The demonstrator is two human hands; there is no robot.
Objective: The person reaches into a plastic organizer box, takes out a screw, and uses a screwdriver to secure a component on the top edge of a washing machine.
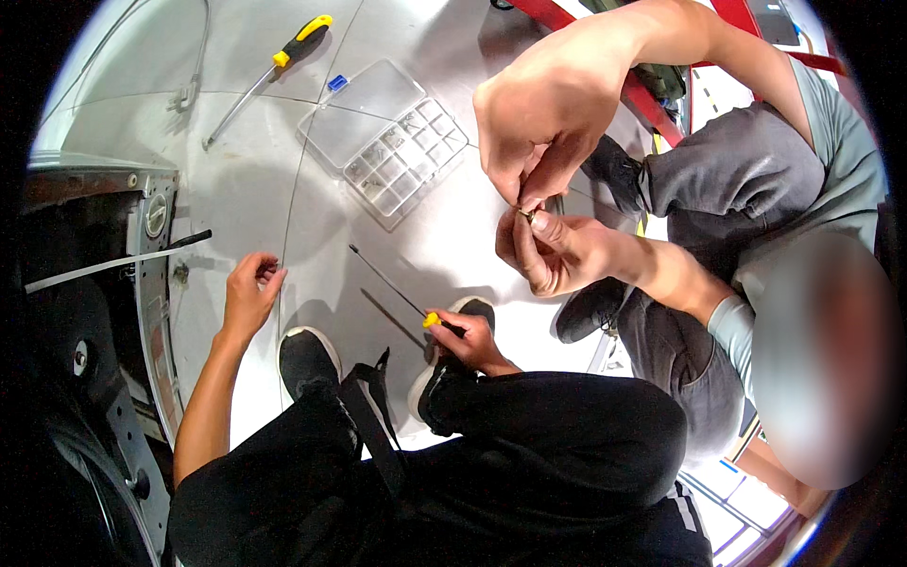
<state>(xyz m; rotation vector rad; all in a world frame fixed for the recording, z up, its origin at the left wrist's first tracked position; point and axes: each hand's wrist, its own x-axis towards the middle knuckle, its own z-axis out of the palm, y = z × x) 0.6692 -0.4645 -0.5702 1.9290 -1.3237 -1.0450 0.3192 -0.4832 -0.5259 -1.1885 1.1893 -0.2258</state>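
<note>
Pale floor tiles (236, 203) spread across the head view, with a clear compartment box (364, 118) lying open on them. The right hand (480, 346) is wrapped round the handle of a yellow-and-black screwdriver (431, 320); its shaft slants ahead and leftward, bringing the tip between the person's hands, nearer the left hand (251, 291). From those loosely curled fingers, visibly holding nothing, the tip lies rightward and slightly ahead

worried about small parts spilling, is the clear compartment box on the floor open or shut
Open: its clear lid lies folded back beside the divided tray, leaving it uncovered.
</note>
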